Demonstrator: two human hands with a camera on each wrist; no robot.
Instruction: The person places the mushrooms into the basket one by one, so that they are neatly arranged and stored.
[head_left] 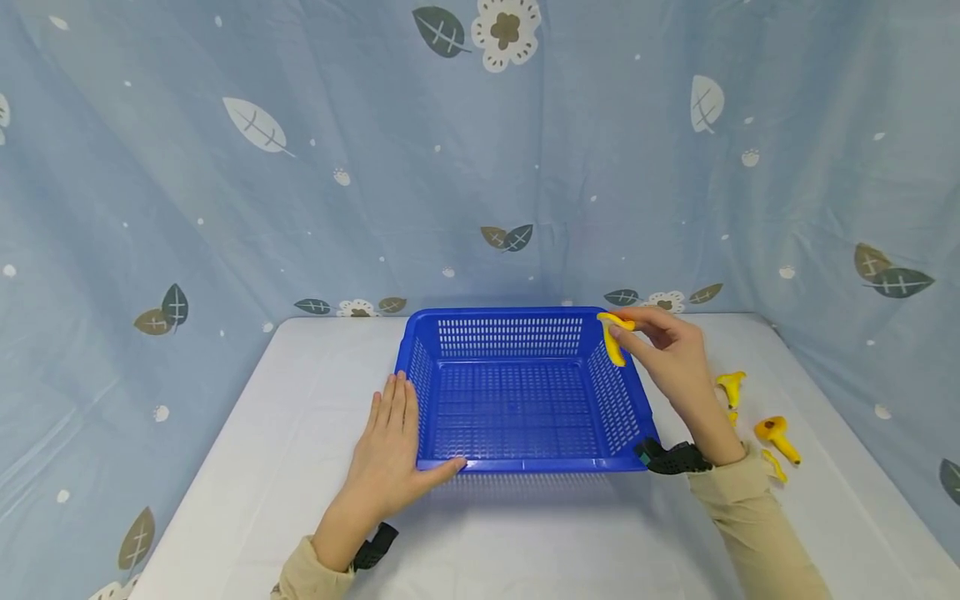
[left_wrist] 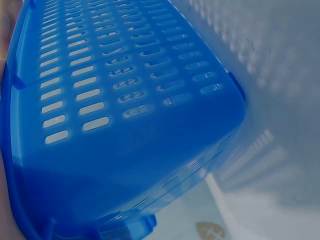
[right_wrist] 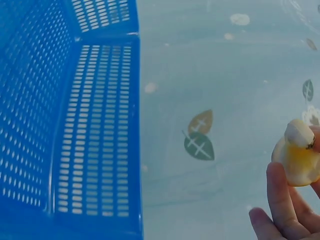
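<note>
Basket stands on the white counter, its far rim near the back edge, with free room left and in front. The left hand, fingers straight, touches the basket's near-left corner. The right hand pinches a yellow piece at the right rim's far end (more yellow pieces lie toward the counter's right edge).
</note>
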